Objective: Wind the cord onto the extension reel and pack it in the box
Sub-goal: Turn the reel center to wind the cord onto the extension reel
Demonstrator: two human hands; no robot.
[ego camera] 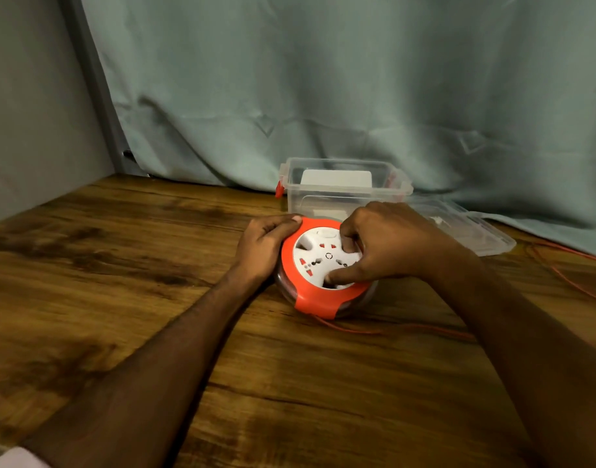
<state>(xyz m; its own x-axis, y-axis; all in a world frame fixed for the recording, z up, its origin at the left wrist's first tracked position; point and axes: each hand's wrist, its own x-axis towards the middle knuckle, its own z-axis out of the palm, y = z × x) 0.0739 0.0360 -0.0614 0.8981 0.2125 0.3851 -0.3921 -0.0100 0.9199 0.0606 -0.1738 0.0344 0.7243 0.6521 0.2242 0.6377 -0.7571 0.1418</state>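
Observation:
A round extension reel [318, 292] with an orange rim and a white socket face lies flat on the wooden table [121, 265]. My left hand [264, 246] grips its left edge, thumb on the orange rim. My right hand [387, 243] sits on the white face, with curled fingers and thumb dug into its finger recesses. An orange cord [391, 331] leaves the reel's near side and runs right across the table. Behind the reel stands a clear plastic box [344, 189] with red latches, open on top.
The box's clear lid [472, 231] lies on the table to the right of the box. More orange cord [587, 282] loops near the right edge. A green curtain [323, 96] hangs behind the table and a grey wall [30, 113] closes the left.

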